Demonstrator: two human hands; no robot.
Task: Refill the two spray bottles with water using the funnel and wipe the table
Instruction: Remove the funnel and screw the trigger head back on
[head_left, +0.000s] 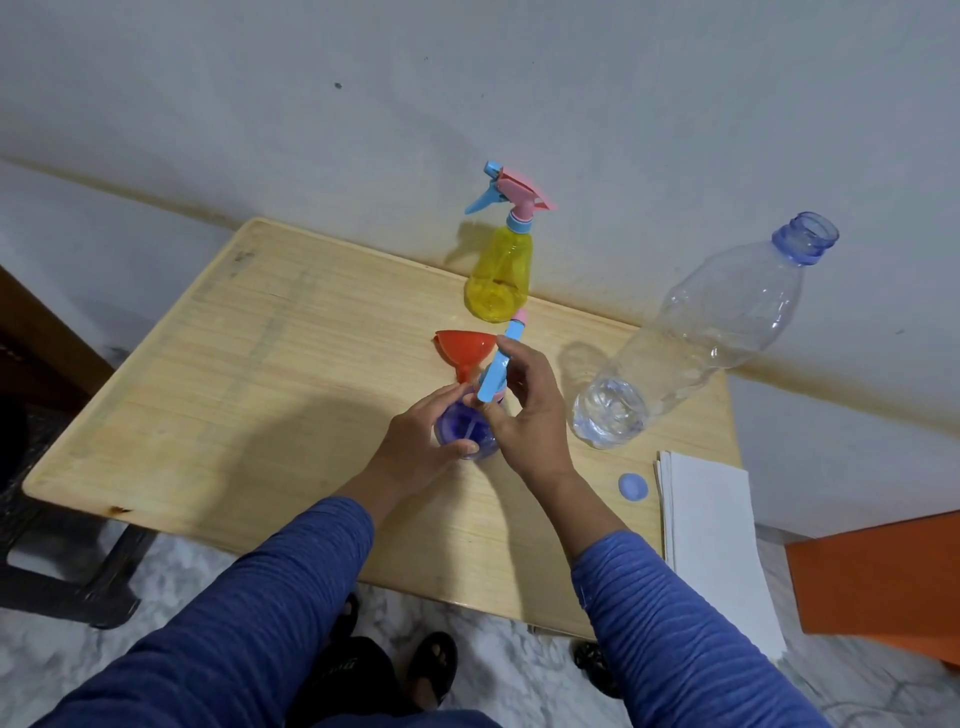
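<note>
A purple spray bottle (465, 431) stands in the middle of the wooden table (218, 374). My left hand (421, 441) grips its body. My right hand (530, 410) grips the blue and pink spray head (498, 366) at the bottle's neck. An orange funnel (465, 351) stands just behind the purple bottle, close to my left fingertips. A yellow spray bottle (498, 275) with its spray head on stands near the wall. A large clear water bottle (701, 332), uncapped, holds a little water at its bottom.
A blue cap (634, 487) lies at the table's right front. A stack of white paper towels (711, 540) overhangs the right edge. An orange object (883, 577) is on the right, dark furniture (47, 364) on the left. The wall runs behind the table.
</note>
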